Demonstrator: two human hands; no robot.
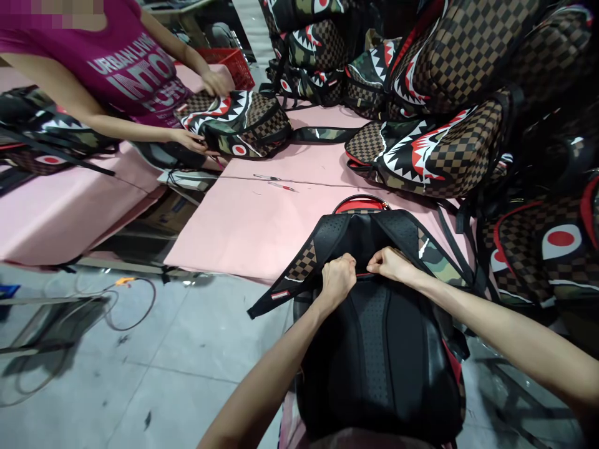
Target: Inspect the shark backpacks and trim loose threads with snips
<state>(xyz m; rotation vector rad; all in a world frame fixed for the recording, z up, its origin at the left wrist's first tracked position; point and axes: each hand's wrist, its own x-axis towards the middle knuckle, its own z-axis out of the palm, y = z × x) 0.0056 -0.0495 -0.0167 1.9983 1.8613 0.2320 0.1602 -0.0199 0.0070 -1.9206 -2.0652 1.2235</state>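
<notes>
I see my left hand (339, 279) and right hand (387, 262) pinching the upper back of the black backpack (373, 349), which lies below them beside the pink worktop (224, 231), its rounded panel smooth, with dotted padding.

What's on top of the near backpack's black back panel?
The black back panel has the left hand and right hand at its upper end, between shoulder straps. Whatever they pinch is covered.
</notes>
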